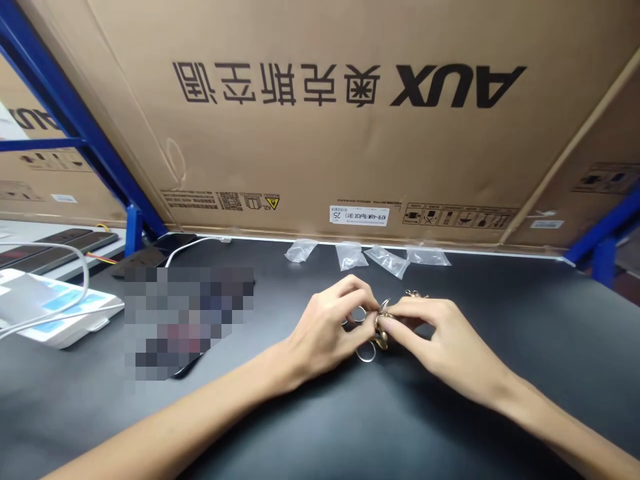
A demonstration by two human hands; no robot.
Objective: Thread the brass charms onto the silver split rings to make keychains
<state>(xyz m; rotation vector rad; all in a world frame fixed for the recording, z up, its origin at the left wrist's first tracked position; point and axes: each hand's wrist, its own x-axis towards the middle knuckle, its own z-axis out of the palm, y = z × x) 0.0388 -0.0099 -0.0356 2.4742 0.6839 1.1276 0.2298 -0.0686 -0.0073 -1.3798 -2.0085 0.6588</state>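
Dark tabletop [505, 347], seemingly wide, around hands [330, 333]

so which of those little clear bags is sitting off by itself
The leftmost clear bag. There's a visible gap on its right, while the other three bags sit in a tight row, almost touching.

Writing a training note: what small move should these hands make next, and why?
Probably the right hand should ease the gold piece away from the silver ring beside the left hand, since the metal pieces look bunched together between both hands.
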